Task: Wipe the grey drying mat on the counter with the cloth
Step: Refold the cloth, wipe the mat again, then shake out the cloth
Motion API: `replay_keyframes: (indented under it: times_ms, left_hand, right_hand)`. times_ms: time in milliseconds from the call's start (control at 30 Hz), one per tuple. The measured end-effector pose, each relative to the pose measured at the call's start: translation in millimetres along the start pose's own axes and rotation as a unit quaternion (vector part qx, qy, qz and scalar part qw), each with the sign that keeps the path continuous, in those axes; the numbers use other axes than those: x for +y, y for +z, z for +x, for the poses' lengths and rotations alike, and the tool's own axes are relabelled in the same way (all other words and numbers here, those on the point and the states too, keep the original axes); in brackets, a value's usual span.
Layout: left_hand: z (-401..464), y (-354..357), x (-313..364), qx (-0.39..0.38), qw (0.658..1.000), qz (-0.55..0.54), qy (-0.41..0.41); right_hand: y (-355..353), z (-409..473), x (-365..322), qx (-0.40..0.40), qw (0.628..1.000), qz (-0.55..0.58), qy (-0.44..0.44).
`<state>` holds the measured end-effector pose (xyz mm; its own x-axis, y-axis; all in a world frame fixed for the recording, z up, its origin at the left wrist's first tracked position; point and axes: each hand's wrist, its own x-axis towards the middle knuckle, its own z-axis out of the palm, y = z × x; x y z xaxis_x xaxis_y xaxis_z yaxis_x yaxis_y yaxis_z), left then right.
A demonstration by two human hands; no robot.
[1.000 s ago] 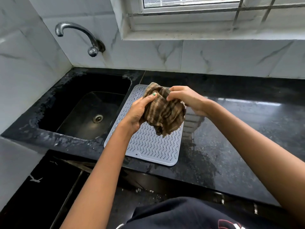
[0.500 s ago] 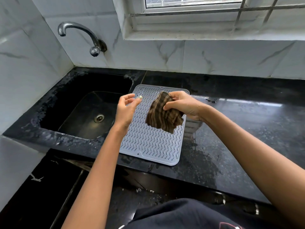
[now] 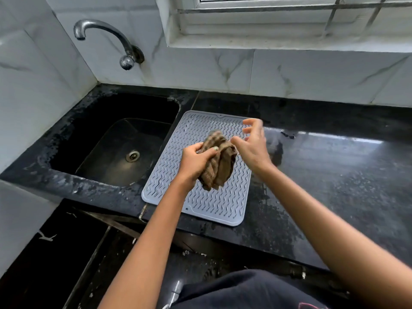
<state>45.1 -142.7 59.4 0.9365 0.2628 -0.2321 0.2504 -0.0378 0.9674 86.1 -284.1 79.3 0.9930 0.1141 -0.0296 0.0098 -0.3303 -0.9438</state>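
Note:
The grey drying mat (image 3: 207, 204), ribbed with small wavy ridges, lies flat on the black counter (image 3: 323, 186) just right of the sink. A bunched brown checked cloth (image 3: 219, 162) hangs above the mat's middle, gripped by my left hand (image 3: 195, 161), whose thumb presses into its left side. Right beside the cloth is my right hand (image 3: 253, 144), fingers spread and slightly blurred, holding nothing. The cloth and hands hide part of the mat's centre.
A black sink (image 3: 116, 148) with a metal drain (image 3: 132, 156) sits left of the mat, a curved tap (image 3: 107, 34) on the marble wall above it. The wet-looking counter stretches to the right. A window sill (image 3: 278, 39) runs along the back.
The cloth has passed from my right hand to my left hand. My left hand, open half a second ago, now grips it; my right hand has let go and spread its fingers.

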Motion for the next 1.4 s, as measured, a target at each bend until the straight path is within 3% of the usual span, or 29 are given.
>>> replay_keyframes:
  times_ms: [33,100,167,233,300,400,500,567,700,800,933,1000,1133,1400]
  left_hand:
    - [1,1,0,0.034,0.999,-0.003,-0.01]
    - [1,5,6,0.062,0.997,-0.017,-0.03]
    - [0,8,13,0.01,0.996,-0.064,-0.06]
    - [2,10,19,-0.052,0.989,-0.11,-0.082]
    - [11,11,19,-0.059,0.99,-0.101,-0.075]
    - [32,12,11,-0.02,0.996,-0.052,-0.07]
    - [73,15,-1,0.084,0.995,0.033,-0.033]
    - [111,13,-12,0.118,0.972,0.204,0.017]
    - [190,9,-39,-0.003,0.875,0.481,0.058]
    - [221,17,-62,0.001,0.812,0.581,0.061]
    - [228,24,-79,0.096,0.806,0.573,0.109]
    - [230,26,-77,0.112,0.814,0.559,0.11]
    - [231,26,-74,0.122,0.806,0.569,0.109]
    - [234,26,-78,0.108,0.808,0.572,0.092]
  right_hand:
    - [5,-4,2,0.042,0.999,-0.007,-0.032]
    - [19,-9,0,0.001,0.998,0.014,-0.057]
    - [37,-10,1,-0.061,0.997,0.031,-0.039]
    - [47,-4,5,-0.037,0.999,0.036,-0.003]
    - [49,8,14,-0.021,0.996,0.077,0.045]
    - [44,26,31,-0.036,0.979,0.161,0.121]
    - [42,46,43,0.001,0.977,0.163,0.137]
    - [44,65,45,0.028,0.982,0.137,0.126]
    - [55,116,39,0.047,0.994,0.06,0.082]
    - [73,169,30,0.036,0.999,-0.008,0.019]
    - [106,237,28,-0.029,0.989,-0.134,-0.053]
    - [124,259,31,-0.088,0.965,-0.228,-0.098]
    - [147,281,41,-0.237,0.842,-0.452,-0.173]
    - [116,285,39,-0.229,0.759,-0.55,-0.264]
